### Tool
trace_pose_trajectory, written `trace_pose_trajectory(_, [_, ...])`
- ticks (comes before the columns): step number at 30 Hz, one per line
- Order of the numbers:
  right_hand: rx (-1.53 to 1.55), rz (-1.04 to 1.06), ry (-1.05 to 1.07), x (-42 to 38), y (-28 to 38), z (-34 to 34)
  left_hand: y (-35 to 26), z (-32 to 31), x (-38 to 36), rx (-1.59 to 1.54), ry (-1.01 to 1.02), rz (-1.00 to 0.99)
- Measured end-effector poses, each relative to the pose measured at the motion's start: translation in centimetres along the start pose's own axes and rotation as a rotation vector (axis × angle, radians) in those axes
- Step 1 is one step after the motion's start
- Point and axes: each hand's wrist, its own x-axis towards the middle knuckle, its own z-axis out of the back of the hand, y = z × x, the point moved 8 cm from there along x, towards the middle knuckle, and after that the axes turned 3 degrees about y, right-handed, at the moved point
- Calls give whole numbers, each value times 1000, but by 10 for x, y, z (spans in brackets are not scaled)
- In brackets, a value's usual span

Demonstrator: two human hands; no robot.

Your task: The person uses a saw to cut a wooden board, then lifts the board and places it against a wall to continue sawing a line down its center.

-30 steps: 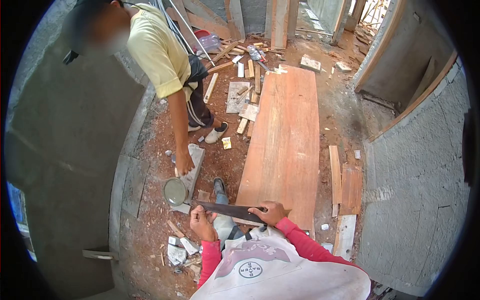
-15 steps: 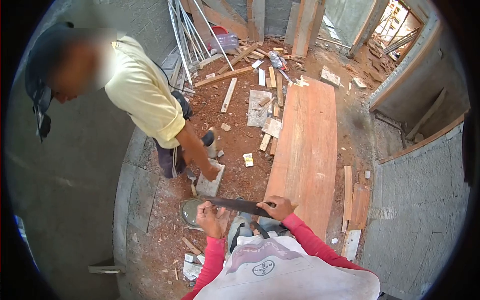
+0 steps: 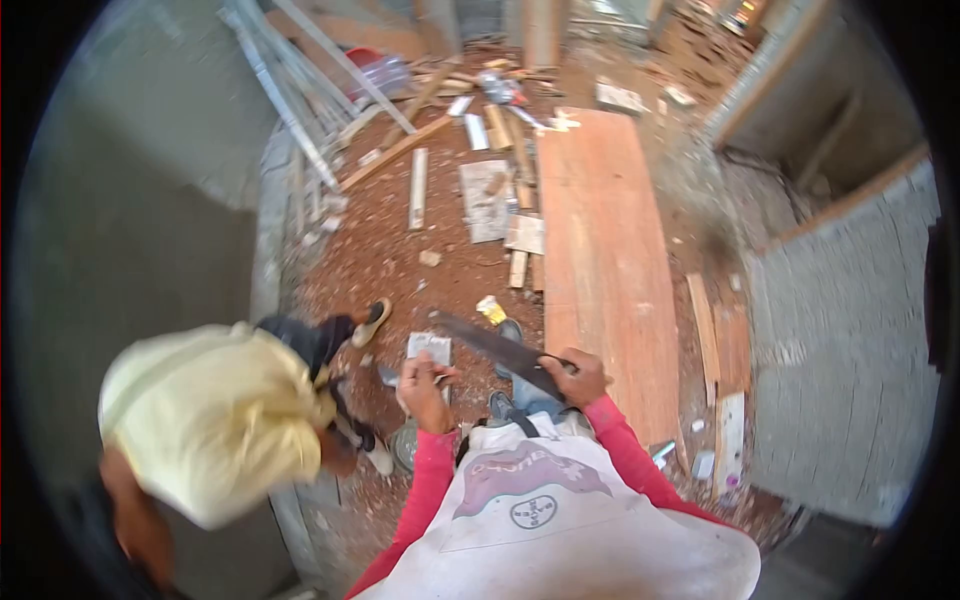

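In the head view, your right hand (image 3: 572, 378) is closed around the handle end of the saw blade (image 3: 495, 347), with the fingers clamped on it. The blade runs from this hand to the far left, its tip above the red dirt floor (image 3: 385, 255). Your left hand (image 3: 424, 385) is near the middle of the blade on the near side; its fingers are curled together around something small and thin, but what it is I cannot tell (the frame is blurred there).

To do this step well, keep the right grip firm so the blade does not turn, and hold it low and steady in front of your body. Work the left hand along the blade with the fingertips away from the toothed edge. Let your eyes follow the point where the left hand meets the metal.

Just left of you a second person in a yellow shirt (image 3: 205, 420) is bent down very near, so keep the tip of the blade pointed away from them. The long wooden plank (image 3: 605, 250) lies on the floor at your right, and a small grey block (image 3: 428, 348) lies just beyond your left hand.
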Motion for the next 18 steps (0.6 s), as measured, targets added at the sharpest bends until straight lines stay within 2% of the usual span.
trace_pose_trajectory(2, [-26,26,37,25,-7,-17,0,-8,34,62,33,-28])
trace_pose_trajectory(4, [-48,158,-6,62,15,-20,-10,-38,68,-58,194,-116])
trace_pose_trajectory(5, [-50,135,16,83,18,-21,-20,-62,81,-190,182,0])
trace_pose_trajectory(6, [-32,110,53,98,20,-26,-11,-64,105,-220,284,45])
trace_pose_trajectory(7, [-30,62,2,111,18,-26,-23,-84,114,-65,296,24])
trace_pose_trajectory(8, [-78,43,77,129,17,-35,-38,-104,125,81,306,-15])
trace_pose_trajectory(9, [-129,32,155,148,16,-40,-42,-120,139,92,354,-6])
trace_pose_trajectory(10, [-134,16,109,164,15,-38,-43,-121,156,107,325,4])
trace_pose_trajectory(12, [-87,-50,158,185,17,-43,-50,-143,185,162,327,42])
trace_pose_trajectory(13, [-70,-122,229,196,8,-53,-60,-156,193,90,314,30])
trace_pose_trajectory(16, [-24,-183,146,218,20,-45,-61,-184,226,13,315,-22])
trace_pose_trajectory(17, [25,-134,64,224,24,-44,-52,-187,243,-40,332,3])
trace_pose_trajectory(18, [60,-129,80,230,26,-53,-54,-188,260,-84,332,18])
